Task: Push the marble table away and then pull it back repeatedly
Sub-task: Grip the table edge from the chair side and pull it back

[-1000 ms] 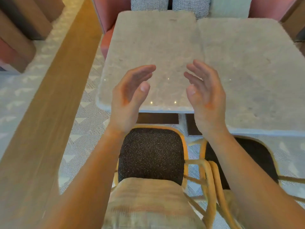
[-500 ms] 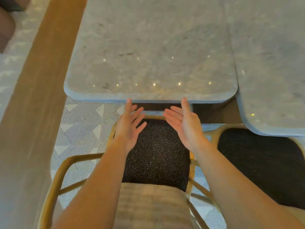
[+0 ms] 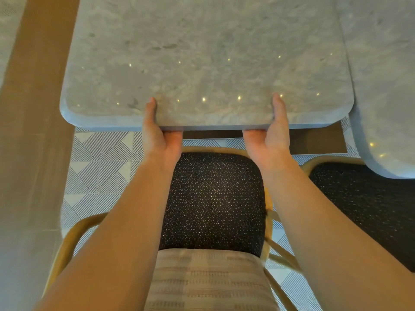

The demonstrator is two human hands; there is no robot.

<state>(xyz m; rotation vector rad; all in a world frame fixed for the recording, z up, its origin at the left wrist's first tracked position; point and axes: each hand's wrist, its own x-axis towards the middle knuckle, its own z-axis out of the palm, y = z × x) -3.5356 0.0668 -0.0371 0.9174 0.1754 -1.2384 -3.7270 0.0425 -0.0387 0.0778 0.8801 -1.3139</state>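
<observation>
Gripping the near edge of the marble table [image 3: 208, 63] above the rattan chair [image 3: 213, 198], left hand [image 3: 160, 135] and right hand [image 3: 270, 135] clamp thumbs on top, fingers hidden beneath, apparently poised for a level shove away.

The grey marble table [image 3: 208, 52] is showing a polished, mottled top, glinting with light spots. Just beside its near edge, the chair seat [image 3: 213, 198] is showing dark speckled cloth within a smooth wooden frame.
</observation>
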